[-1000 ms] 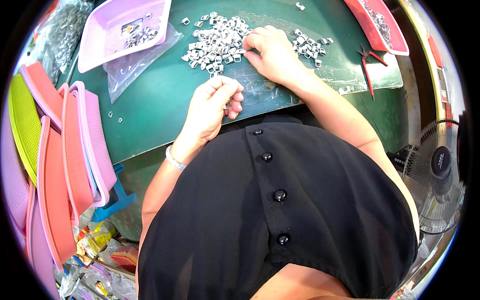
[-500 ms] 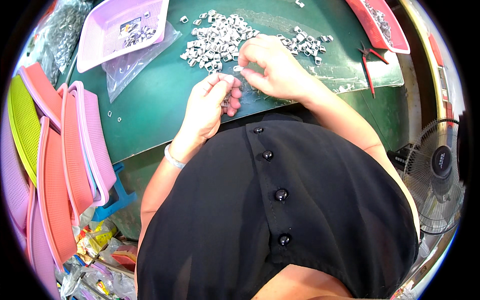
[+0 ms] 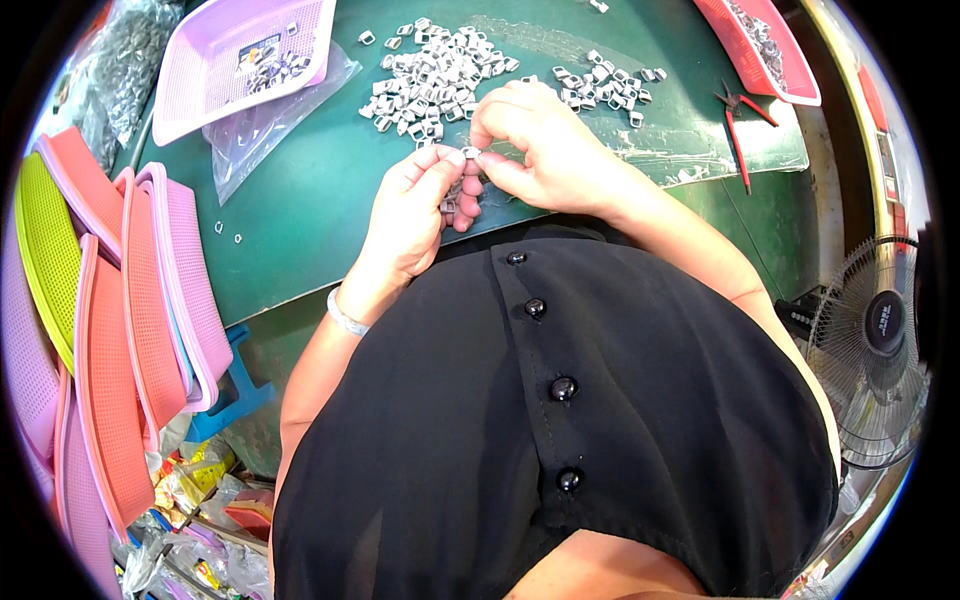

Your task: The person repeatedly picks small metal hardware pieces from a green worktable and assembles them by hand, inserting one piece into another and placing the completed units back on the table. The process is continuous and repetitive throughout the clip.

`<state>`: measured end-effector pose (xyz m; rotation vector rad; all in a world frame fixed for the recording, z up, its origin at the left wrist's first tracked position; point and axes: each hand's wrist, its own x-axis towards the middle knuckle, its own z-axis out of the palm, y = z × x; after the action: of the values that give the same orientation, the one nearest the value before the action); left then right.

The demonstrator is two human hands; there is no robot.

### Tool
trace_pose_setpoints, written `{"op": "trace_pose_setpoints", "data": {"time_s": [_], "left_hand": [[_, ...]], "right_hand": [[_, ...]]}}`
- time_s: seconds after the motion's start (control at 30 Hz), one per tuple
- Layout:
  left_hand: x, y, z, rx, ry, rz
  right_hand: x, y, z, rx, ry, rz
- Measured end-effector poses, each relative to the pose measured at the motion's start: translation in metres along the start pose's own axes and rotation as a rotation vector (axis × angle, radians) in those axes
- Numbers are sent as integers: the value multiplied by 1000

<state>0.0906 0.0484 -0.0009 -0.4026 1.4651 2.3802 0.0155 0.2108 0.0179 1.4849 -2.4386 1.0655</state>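
Over the table's near edge my two hands meet at one small silvery metal loop [image 3: 469,153], squarish like a little buckle. My left hand [image 3: 412,205] is closed, with thumb and forefinger at the loop's left side. More metal pieces [image 3: 450,203] are tucked under its curled fingers, partly hidden. From the right, my right hand [image 3: 550,145] pinches the same loop between thumb and forefinger. Just beyond the hands lies a large heap of similar loops [image 3: 435,75]. A smaller heap [image 3: 608,88] lies to the right, partly behind my right hand.
A pink basket [image 3: 185,75] holding metal pieces stands on a plastic bag [image 3: 270,125] at far left. Another red basket [image 3: 800,60] and red-handled pliers [image 3: 737,135] are at far right. Stacked colourful baskets [image 3: 110,330] crowd the left; a fan [image 3: 870,350] stands right.
My right hand has come slightly down and left, bringing the loop it pinches to the fingertips of my left hand. The left hand has hardly moved.
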Motion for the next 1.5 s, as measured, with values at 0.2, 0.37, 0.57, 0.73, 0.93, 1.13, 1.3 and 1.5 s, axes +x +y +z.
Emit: {"op": "trace_pose_setpoints", "data": {"time_s": [0.2, 0.37, 0.57, 0.73, 0.93, 1.13, 1.3, 1.5], "left_hand": [[-1, 1, 0, -10, -6, -1], [-1, 2, 0, -5, -3, -7], [-1, 1, 0, 5, -14, -2], [0, 0, -1, 13, -14, 1], [-2, 0, -1, 5, -1, 17], [-2, 1, 0, 20, 5, 21], [-2, -1, -1, 13, -1, 37], [-2, -2, -1, 14, 18, 32]], "right_hand": [[0, 0, 0, 26, 1, 19], [0, 2, 5, 60, 91, -13], [-1, 1, 6, 76, 100, -6], [-2, 2, 7, 81, 99, -24], [-3, 4, 3, 133, 70, -74], [-6, 8, 4, 142, 87, -122], [-9, 11, 4, 188, 72, -75], [-15, 16, 11, 360, 82, 35]]}}
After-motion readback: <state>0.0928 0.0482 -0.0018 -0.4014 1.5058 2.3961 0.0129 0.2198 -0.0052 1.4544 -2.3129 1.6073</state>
